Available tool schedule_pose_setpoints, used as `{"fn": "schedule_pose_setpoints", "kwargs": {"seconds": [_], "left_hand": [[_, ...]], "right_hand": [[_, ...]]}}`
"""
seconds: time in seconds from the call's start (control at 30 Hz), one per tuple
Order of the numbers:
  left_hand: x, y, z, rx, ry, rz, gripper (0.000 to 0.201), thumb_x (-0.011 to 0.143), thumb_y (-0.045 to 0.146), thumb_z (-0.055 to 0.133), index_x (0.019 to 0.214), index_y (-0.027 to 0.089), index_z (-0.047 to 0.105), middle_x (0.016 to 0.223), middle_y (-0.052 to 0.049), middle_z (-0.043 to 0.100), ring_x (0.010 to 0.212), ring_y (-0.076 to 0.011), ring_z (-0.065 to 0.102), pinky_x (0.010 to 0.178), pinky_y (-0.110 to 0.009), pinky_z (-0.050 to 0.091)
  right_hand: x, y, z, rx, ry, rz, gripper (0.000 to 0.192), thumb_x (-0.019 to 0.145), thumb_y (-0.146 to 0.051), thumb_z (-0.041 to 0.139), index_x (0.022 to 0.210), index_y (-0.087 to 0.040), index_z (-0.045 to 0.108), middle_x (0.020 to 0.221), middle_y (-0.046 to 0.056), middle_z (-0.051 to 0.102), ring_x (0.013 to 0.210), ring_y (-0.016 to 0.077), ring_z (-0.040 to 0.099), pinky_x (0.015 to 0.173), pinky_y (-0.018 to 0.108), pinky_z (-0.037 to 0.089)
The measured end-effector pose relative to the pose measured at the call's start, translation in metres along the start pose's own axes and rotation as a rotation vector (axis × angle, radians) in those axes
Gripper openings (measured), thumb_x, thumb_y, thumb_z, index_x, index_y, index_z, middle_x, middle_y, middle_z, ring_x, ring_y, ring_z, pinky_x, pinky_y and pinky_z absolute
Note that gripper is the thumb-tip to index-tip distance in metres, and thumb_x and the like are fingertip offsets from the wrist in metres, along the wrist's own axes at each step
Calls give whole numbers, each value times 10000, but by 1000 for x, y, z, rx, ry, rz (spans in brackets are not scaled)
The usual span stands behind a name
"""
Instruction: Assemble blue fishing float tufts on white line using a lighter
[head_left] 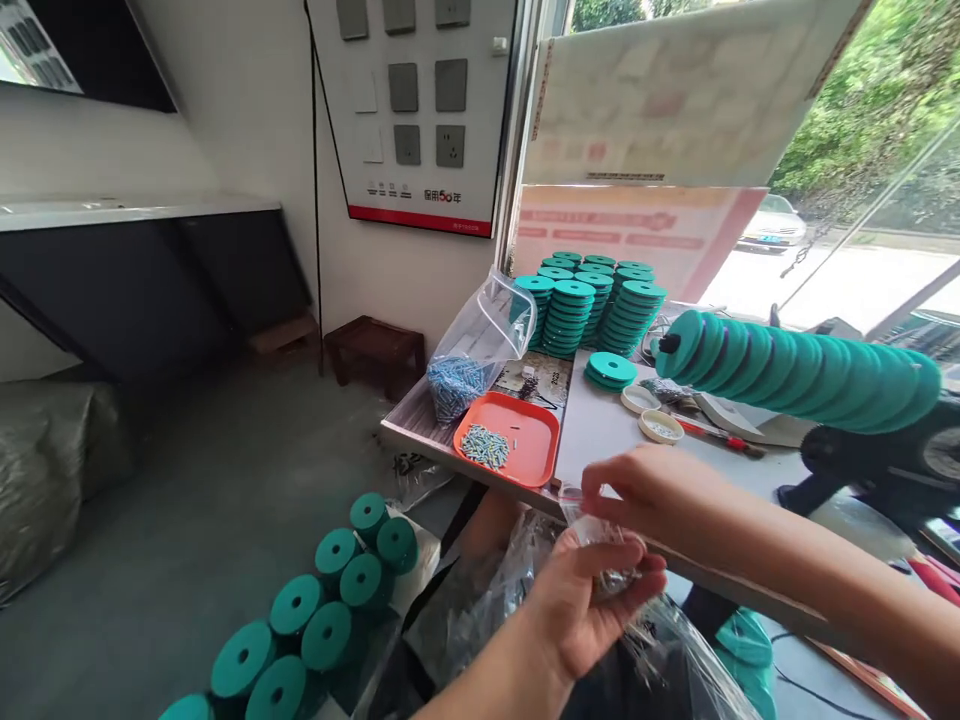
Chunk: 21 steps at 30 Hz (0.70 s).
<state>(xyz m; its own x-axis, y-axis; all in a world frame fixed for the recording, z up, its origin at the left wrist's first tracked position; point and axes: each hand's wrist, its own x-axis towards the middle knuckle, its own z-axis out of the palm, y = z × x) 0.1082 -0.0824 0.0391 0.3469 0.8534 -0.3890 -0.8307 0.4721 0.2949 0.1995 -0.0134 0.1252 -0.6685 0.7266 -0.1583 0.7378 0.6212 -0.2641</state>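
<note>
My left hand (581, 605) is closed around the lower part of a small clear plastic bag (572, 503). What is inside the bag is hard to make out. From the right, my right hand (637, 490) reaches over and pinches the bag's upper part with curled fingers. Both hands are just off the table's front edge, above a large clear plastic bag (517, 570) on my lap. Nearest to them on the table lies an orange tray (536, 435) with a heap of small pale blue and yellowish pieces (484, 446), perhaps wall plugs.
A clear bag of blue pieces (456, 385) stands at the table's left corner. Green disc stacks (571, 315) are behind, and a rod of green discs (802, 365) juts in from the right. Green rolls (326, 635) fill a box at lower left. Two round lids (660, 427) lie mid-table.
</note>
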Motion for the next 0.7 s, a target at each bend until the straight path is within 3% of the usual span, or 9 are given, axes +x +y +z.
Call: {"fn": "schedule_pose_setpoints", "kwargs": {"seconds": [0.2,0.5,0.7], "left_hand": [[24,-1,18,-389,106,122,115,654,13,566,717,101,605,673,-69,630,626,-148,628,628,-255,554],[30,3,30,-548,171,102,92,697,71,532,743,68,612,662,-85,593,609,-152,624,587,-245,559],[32,5,31,-580,139,114,62,682,84,556,717,83,608,688,-82,587,629,-152,625,585,-244,559]], "right_hand": [[50,-7,-6,81,-159,65,212,820,-208,420,616,-176,468,567,-11,506,497,94,439,459,210,283],[76,1,7,-21,-269,6,186,793,-223,429,611,-188,443,567,-14,483,527,103,391,497,238,291],[81,-7,5,-54,-279,8,181,774,-186,439,594,-184,426,562,-14,458,527,105,367,504,254,273]]}}
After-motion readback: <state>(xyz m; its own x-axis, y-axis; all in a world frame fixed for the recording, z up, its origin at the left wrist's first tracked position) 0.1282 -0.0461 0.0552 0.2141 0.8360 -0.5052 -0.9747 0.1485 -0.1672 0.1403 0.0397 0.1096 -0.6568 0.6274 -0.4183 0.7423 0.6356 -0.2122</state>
